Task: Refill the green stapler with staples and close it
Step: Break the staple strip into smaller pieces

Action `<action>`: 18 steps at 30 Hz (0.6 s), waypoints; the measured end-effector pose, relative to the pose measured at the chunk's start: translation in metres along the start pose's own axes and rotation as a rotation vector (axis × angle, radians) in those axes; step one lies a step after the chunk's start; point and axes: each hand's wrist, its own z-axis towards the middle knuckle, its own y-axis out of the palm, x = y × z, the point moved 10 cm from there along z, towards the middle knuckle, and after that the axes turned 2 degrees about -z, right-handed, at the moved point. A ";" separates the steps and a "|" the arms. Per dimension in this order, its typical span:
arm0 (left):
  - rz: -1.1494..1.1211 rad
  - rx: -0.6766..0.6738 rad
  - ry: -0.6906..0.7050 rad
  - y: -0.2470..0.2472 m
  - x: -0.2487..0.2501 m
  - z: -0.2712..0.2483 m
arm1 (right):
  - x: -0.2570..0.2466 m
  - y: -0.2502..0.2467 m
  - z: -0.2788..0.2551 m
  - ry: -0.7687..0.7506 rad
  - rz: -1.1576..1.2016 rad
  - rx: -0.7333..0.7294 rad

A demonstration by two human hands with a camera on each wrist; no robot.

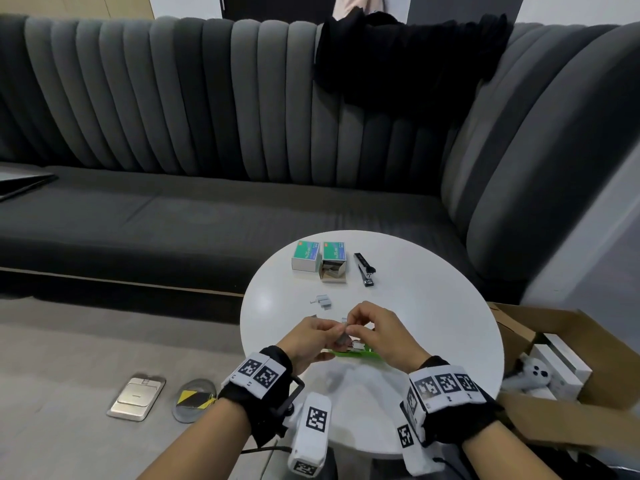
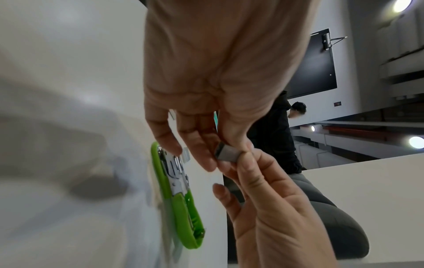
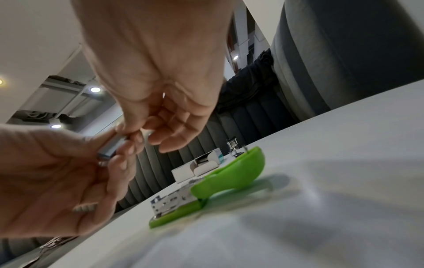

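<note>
On the round white bench (image 1: pixel 433 306), the glossy green plastic stapler (image 1: pixel 360 354) lies opened flat, its metal channel exposed for loading. Just above it, the left hand (image 1: pixel 311 339) and right hand (image 1: pixel 379 332) together pinch a grey metal staple strip (image 2: pixel 229 153), probably sizing it. Beyond the stapler lie loose staples (image 1: pixel 323 301), then two teal cardboard boxes (image 1: pixel 320 259).

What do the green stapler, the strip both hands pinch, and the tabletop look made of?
Green stapler: glossy moulded plastic shell by its sheen, with a bright metal mechanism exposed.
Staple strip: grey metal with a dull shine, pinched by the left hand and right hand.
Table: smooth white surface with soft reflections; material unclear.
</note>
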 end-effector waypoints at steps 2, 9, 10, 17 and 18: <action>-0.004 0.010 0.007 0.000 0.000 0.002 | 0.000 -0.001 -0.001 -0.014 -0.014 0.030; 0.088 0.034 0.143 0.000 0.005 0.006 | 0.008 -0.005 -0.002 0.026 0.032 0.053; 0.157 0.036 0.182 0.000 0.010 0.005 | 0.010 -0.006 -0.002 0.039 0.033 0.039; 0.439 -0.089 0.286 0.005 0.026 0.002 | 0.017 0.001 -0.002 0.127 0.097 -0.111; 0.461 -0.093 0.298 0.005 0.027 0.001 | 0.016 0.000 -0.002 0.125 0.084 -0.115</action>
